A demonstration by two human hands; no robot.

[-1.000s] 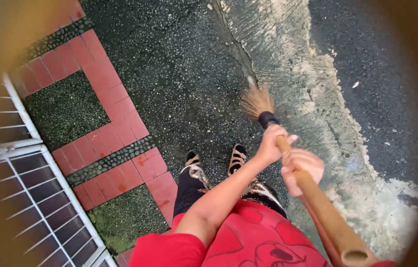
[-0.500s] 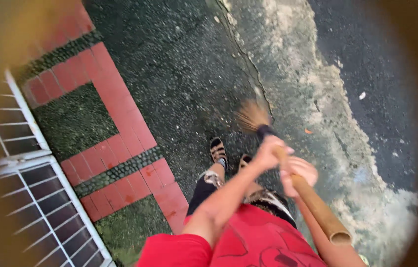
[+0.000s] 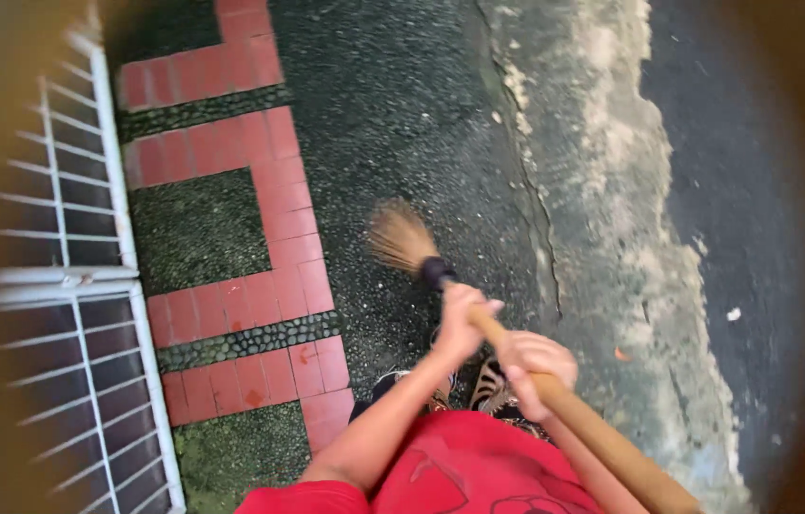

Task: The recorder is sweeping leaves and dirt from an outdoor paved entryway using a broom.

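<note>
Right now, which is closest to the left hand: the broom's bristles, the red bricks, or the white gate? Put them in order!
From the left hand in the head view:
1. Bristles, just up the broom, ahead and to the left.
2. Red bricks, farther left on the ground.
3. White gate, at the far left edge.

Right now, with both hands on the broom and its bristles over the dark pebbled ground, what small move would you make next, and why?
Probably a short stroke to the right. The broom has its bristles on the pebbled strip beside the red brick border, with the left hand low on the handle and the right hand above it. The pale cracked patch and small scraps lie to the right.
</note>
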